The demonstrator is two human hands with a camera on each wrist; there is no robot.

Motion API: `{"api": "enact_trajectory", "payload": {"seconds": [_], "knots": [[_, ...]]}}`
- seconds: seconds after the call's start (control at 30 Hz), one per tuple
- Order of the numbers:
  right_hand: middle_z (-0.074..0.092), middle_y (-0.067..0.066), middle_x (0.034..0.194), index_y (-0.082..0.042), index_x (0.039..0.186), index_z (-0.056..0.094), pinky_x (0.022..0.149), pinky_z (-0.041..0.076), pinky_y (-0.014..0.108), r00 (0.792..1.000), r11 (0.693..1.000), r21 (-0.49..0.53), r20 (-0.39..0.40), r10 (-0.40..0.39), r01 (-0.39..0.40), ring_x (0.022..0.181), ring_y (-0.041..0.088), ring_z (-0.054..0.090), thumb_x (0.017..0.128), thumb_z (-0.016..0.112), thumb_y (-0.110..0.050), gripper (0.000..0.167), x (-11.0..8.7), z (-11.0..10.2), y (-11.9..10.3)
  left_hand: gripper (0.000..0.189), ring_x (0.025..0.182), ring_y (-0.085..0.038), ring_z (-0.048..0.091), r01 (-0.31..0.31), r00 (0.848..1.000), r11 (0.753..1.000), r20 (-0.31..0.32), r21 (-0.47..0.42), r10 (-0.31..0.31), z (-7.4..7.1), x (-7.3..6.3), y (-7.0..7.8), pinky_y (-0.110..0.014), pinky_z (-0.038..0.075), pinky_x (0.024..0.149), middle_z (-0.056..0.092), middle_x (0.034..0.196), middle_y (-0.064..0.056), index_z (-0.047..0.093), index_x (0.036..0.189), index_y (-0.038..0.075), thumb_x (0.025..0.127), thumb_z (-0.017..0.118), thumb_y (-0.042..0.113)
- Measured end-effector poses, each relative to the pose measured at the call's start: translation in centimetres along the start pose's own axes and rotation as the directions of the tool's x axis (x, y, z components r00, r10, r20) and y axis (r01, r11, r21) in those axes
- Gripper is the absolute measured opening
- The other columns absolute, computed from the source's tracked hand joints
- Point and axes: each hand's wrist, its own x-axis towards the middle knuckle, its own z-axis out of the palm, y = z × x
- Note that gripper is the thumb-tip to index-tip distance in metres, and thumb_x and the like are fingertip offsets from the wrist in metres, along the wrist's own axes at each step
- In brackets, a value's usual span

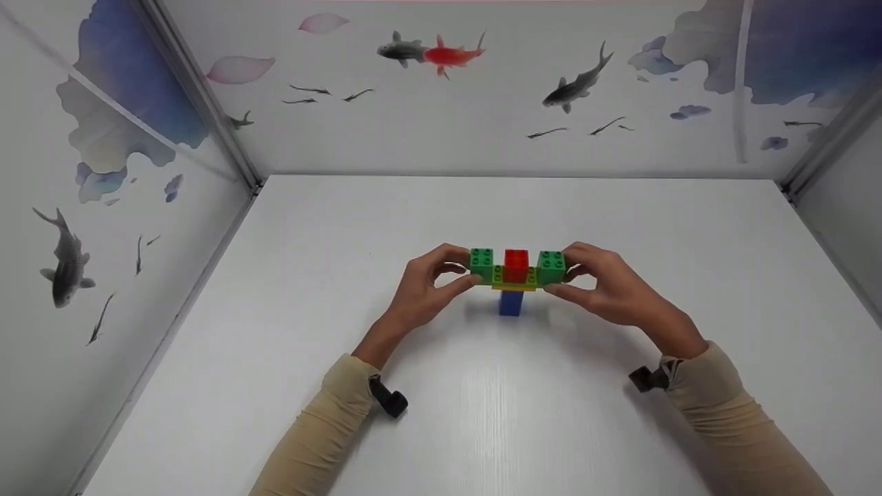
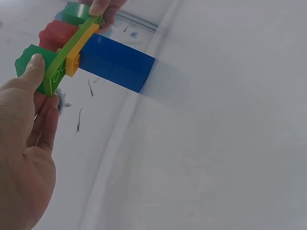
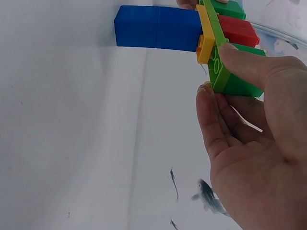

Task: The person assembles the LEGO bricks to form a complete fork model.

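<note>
A toy-brick build stands upright on the table, two stacked blue bricks (image 3: 158,28) forming its column. On the column sits a yellow plate (image 2: 81,50), topped by a longer lime-green plate (image 3: 218,28). A red brick (image 1: 516,266) is at the middle of that plate, between a left green brick (image 1: 481,265) and a right green brick (image 1: 551,267). My left hand (image 1: 427,282) pinches the left green brick and plate end between thumb and fingers. At the other end my right hand (image 1: 606,286) pinches the right green brick the same way.
The build stands on a white table (image 1: 441,413). A back wall (image 1: 482,138) and side walls printed with fish and leaves enclose it. Each wrist wears a small black camera, one of them the left wrist camera (image 1: 389,397), over a tan sleeve.
</note>
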Motion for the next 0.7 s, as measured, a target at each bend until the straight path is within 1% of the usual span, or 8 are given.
{"api": "enact_trajectory", "payload": {"seconds": [0.27,0.43,0.5,0.6,0.67,0.7], "knots": [[0.071,0.002,0.118,-0.011,0.124,0.073,0.102,0.063,0.047,1.0,0.999,0.033,0.005,0.002,-0.002,0.108,0.02,0.074,0.094,0.086,-0.011,0.033,0.04,-0.01,0.16,0.036,0.116,-0.015,0.072,0.026,1.0,1.0,-0.004,-0.01,-0.026,0.04,-0.1,-0.05,-0.041,0.061,0.107,0.076,0.122,0.001,0.072,0.131,0.017,0.098,0.083,0.025],[0.071,0.002,0.118,-0.012,0.124,0.074,0.102,0.064,0.045,1.0,0.999,0.044,0.0,0.007,-0.007,0.108,0.019,0.074,0.094,0.086,-0.013,0.032,0.04,-0.07,0.31,0.035,0.117,-0.016,0.072,0.043,0.999,0.998,-0.014,-0.041,-0.043,0.24,-0.15,-0.19,-0.048,0.061,0.108,0.075,0.125,-0.001,0.072,0.132,0.015,0.099,0.082,0.024],[0.071,0.002,0.117,-0.012,0.124,0.075,0.101,0.064,0.039,1.0,0.999,0.048,-0.008,0.011,-0.01,0.107,0.019,0.074,0.093,0.087,-0.013,0.033,0.02,-0.08,0.46,0.035,0.118,-0.017,0.072,0.052,0.999,0.997,-0.014,-0.059,-0.053,0.31,-0.16,-0.17,-0.05,0.06,0.109,0.075,0.126,-0.002,0.072,0.133,0.014,0.099,0.081,0.022],[0.072,0.002,0.116,-0.012,0.124,0.075,0.098,0.063,0.026,1.0,0.998,0.062,-0.029,0.008,-0.006,0.106,0.019,0.074,0.093,0.087,-0.012,0.034,0.01,-0.04,0.74,0.037,0.119,-0.018,0.072,0.07,0.997,0.994,-0.011,-0.087,-0.071,0.36,-0.17,-0.13,-0.05,0.059,0.111,0.074,0.129,-0.004,0.071,0.135,0.013,0.1,0.08,0.02],[0.074,0.003,0.117,-0.011,0.127,0.075,0.097,0.061,0.019,0.999,0.998,0.07,-0.05,0.002,0.001,0.105,0.02,0.074,0.092,0.088,-0.012,0.037,-0.01,0.0,0.92,0.037,0.12,-0.02,0.072,0.079,0.997,0.991,-0.006,-0.111,-0.08,0.36,-0.15,-0.04,-0.05,0.058,0.112,0.074,0.131,-0.005,0.071,0.136,0.012,0.101,0.079,0.018],[0.075,0.003,0.118,-0.01,0.129,0.074,0.096,0.061,0.018,0.998,0.997,0.072,-0.063,0.003,0.001,0.105,0.02,0.074,0.092,0.088,-0.013,0.04,-0.02,-0.01,0.99,0.038,0.12,-0.02,0.072,0.081,0.997,0.989,-0.003,-0.12,-0.082,0.36,-0.12,-0.01,-0.05,0.058,0.112,0.074,0.131,-0.006,0.071,0.137,0.011,0.101,0.079,0.017]]}}
